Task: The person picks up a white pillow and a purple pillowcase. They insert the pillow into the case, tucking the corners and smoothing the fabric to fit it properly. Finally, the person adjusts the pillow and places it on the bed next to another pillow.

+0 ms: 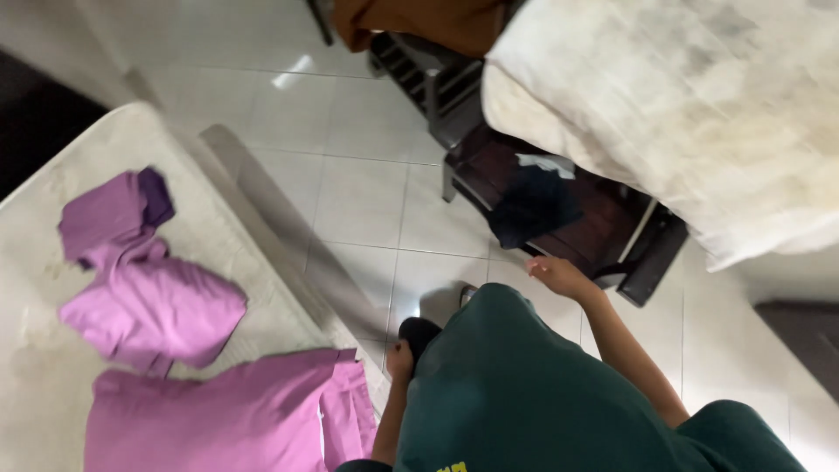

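Note:
I look down over my dark green shirt. My left hand hangs by the edge of a pale mattress, fingers curled, just right of a purple pillow; nothing shows in it. My right hand reaches out with fingers apart, close to the front edge of a dark wooden chair, and holds nothing. A dark blue cloth lies on that chair, just beyond the hand.
Crumpled purple cloth lies on the mattress at left. A big stained white cushion fills the upper right, partly over the chair. Brown fabric hangs at the top. White floor tiles run between the mattress and the chair.

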